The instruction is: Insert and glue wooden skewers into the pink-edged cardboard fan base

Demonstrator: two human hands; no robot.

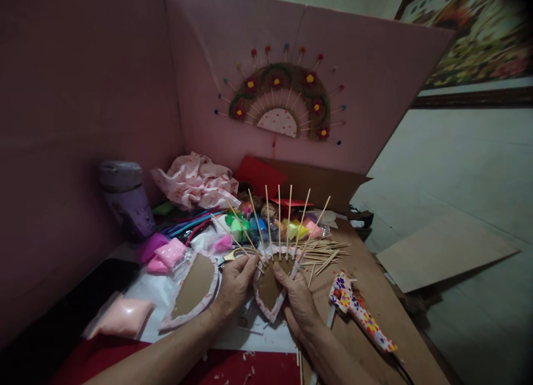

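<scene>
A small leaf-shaped cardboard piece (268, 290), edged with pale printed fabric, is held up between my hands. Several thin wooden sticks (290, 218) fan out from its upper edge. My left hand (237, 282) pinches at the upper left edge, by the base of the leftmost stick. On the right side, my right hand (300, 296) grips the piece with the thumb pressed on its brown face and the other fingers behind, mostly hidden. Left of my left hand lies a larger fabric-edged cardboard piece (194, 288).
A flower-patterned glue gun (358, 313) lies at right, its cord running forward. Loose sticks (325, 254), bags of coloured clay (254, 228) and crumpled pink cloth (200, 180) lie behind. A purple tumbler (129, 202) stands left. A decorated half-ring (278, 77) hangs on the pink panel.
</scene>
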